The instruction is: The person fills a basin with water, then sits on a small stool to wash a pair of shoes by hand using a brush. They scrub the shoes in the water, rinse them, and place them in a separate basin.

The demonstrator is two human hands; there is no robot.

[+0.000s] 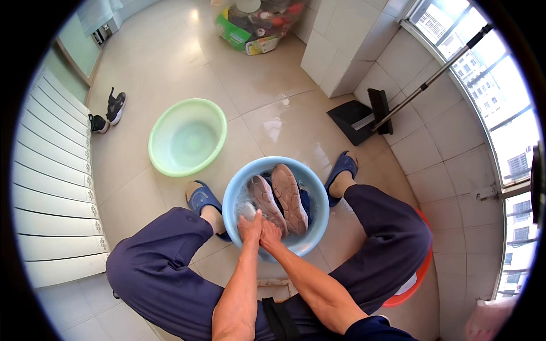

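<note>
A blue plastic basin (319, 187) stands on the floor between the person's feet, with sudsy water in it. Two shoes lie sole up inside, the left shoe (268, 200) tilted beside the right shoe (291, 198). My left hand (251, 228) is at the basin's near left, around a whitish, foamy object (248, 210) whose kind I cannot tell. Close against it, my right hand (270, 233) has its fingers bent near the heel of the left shoe; what they hold is hidden.
A pale green basin (222, 147) holds water at upper left. Black shoes (115, 108) stand by the white slatted panel. A dustpan (349, 121) and broom (381, 111) rest near the tiled wall. Behind the right leg is a red basin (422, 277); a filled plastic bag (256, 30) stands at top.
</note>
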